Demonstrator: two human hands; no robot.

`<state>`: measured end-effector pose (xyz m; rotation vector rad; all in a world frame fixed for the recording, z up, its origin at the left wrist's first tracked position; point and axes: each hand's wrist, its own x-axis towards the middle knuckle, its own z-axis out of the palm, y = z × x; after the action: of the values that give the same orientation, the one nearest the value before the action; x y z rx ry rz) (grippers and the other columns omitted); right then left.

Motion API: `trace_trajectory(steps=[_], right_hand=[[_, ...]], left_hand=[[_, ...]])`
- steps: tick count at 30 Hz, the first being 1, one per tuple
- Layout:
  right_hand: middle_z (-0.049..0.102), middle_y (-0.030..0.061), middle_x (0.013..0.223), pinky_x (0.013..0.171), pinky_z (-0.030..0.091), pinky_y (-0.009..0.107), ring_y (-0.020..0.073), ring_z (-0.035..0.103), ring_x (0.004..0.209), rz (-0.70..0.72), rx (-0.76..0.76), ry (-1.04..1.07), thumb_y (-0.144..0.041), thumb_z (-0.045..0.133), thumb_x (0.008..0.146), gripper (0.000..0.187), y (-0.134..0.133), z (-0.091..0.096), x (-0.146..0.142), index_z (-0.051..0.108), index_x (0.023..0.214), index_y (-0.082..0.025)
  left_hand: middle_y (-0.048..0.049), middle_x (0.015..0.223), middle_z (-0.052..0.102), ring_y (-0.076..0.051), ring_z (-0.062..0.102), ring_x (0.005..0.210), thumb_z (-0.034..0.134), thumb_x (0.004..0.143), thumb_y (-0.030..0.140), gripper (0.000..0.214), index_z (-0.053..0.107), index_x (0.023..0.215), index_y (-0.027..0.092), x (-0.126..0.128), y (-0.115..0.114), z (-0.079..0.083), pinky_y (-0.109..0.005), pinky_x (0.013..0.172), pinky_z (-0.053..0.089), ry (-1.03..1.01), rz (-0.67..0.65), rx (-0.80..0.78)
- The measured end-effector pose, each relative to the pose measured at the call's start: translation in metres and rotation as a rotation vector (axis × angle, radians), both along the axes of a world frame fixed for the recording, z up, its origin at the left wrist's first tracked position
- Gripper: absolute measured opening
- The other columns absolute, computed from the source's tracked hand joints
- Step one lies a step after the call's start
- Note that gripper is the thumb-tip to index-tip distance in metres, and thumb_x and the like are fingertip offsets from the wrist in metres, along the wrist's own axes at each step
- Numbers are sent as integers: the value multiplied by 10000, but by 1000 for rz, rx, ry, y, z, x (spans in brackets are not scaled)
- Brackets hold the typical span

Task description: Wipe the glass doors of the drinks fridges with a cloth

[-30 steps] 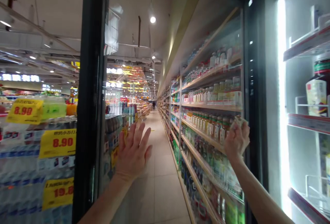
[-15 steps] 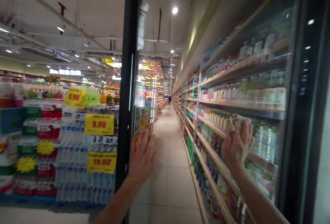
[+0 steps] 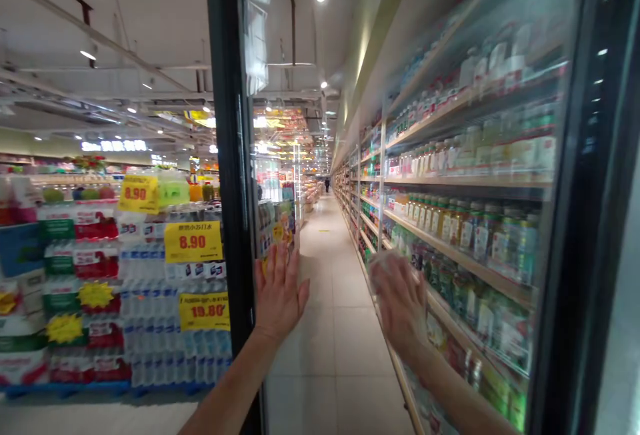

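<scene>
An open glass cooler door with a black frame stands in front of me. My left hand lies flat on the glass near the door's left edge, fingers spread. Blurred by motion, my right hand presses a whitish cloth against the glass at mid-height. Through the pane I see a long aisle and shelves of bottles.
Stacked bottled-water packs with yellow price signs stand to the left. Drink shelves run along the right of the tiled aisle. The door's black right frame stands near the lit cooler interior at far right. A person stands far down the aisle.
My right hand with the cloth has swept left and down across the glass. The left hand stays flat near the door's edge. The view has swung to the left.
</scene>
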<state>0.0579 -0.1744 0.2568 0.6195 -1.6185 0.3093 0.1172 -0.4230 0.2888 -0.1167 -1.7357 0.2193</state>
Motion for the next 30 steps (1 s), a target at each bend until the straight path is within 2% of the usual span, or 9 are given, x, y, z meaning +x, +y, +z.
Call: trace_trajectory(steps=[3, 9, 14, 16, 18, 21, 23, 27, 30], right_hand=[[557, -2, 1291, 1142, 115, 445, 169, 300, 1349, 153, 276, 75, -122, 437, 823, 445, -26, -1, 5, 539, 1225, -284], [440, 83, 1399, 1105, 150, 512, 251, 219, 1385, -118, -138, 12, -236, 382, 868, 416, 4, 60, -19, 529, 1256, -212], [526, -45, 1328, 1160, 49, 428, 144, 297, 1349, 144, 621, 168, -144, 379, 852, 416, -6, 6, 0, 560, 1203, -274], [504, -76, 1345, 1169, 45, 404, 125, 310, 1340, 234, 799, 212, -144, 389, 854, 413, -12, -6, 3, 553, 1207, -282], [520, -63, 1332, 1167, 50, 404, 122, 293, 1349, 229, 746, 211, -129, 402, 847, 425, -15, 7, 0, 545, 1216, -285], [545, 31, 1310, 1150, 65, 452, 168, 227, 1382, 114, 387, 169, -122, 439, 830, 427, -20, 43, -5, 534, 1234, -219], [544, 58, 1308, 1142, 89, 466, 191, 208, 1389, 96, 271, 152, -123, 447, 827, 406, -25, 48, -4, 547, 1215, -188], [555, -14, 1299, 1154, 89, 422, 161, 267, 1365, 234, 543, 183, -91, 385, 841, 409, -38, 20, 6, 577, 1177, -224], [548, -8, 1307, 1154, 64, 442, 173, 251, 1371, 252, 498, 173, -134, 415, 852, 383, -57, 34, 10, 570, 1189, -226]], left_hand=[[-159, 1496, 189, -268, 89, 1398, 478, 860, 266, 694, 118, 1445, 164, 1, -4, 1, -507, 1114, 141, -32, -11, 4], [-151, 1492, 209, -258, 110, 1396, 459, 871, 287, 654, 157, 1438, 163, 3, -12, 2, -485, 1117, 146, -85, -19, -32], [-150, 1483, 242, -254, 78, 1400, 456, 870, 279, 620, 207, 1424, 149, 1, -12, 0, -473, 1121, 141, -75, -6, -38], [-155, 1474, 267, -258, 86, 1400, 449, 871, 283, 590, 249, 1407, 137, 1, -11, 1, -466, 1117, 154, -74, 2, -43], [-167, 1458, 300, -263, 93, 1399, 448, 871, 281, 559, 294, 1385, 124, 1, -10, 1, -461, 1113, 167, -71, 12, -42], [-172, 1446, 322, -267, 104, 1398, 450, 871, 271, 532, 324, 1368, 125, 4, -7, 4, -461, 1104, 196, -83, 21, -33], [-164, 1448, 321, -265, 124, 1396, 443, 873, 260, 517, 332, 1361, 131, 10, -8, 5, -459, 1098, 219, -105, 11, -30], [-163, 1431, 353, -256, 184, 1385, 445, 854, 203, 508, 353, 1343, 101, 31, -18, -6, -434, 1099, 242, -164, -16, -85], [-147, 1407, 396, -236, 222, 1375, 439, 836, 152, 515, 356, 1343, 109, 46, -24, -24, -397, 1088, 285, -196, -61, -149]])
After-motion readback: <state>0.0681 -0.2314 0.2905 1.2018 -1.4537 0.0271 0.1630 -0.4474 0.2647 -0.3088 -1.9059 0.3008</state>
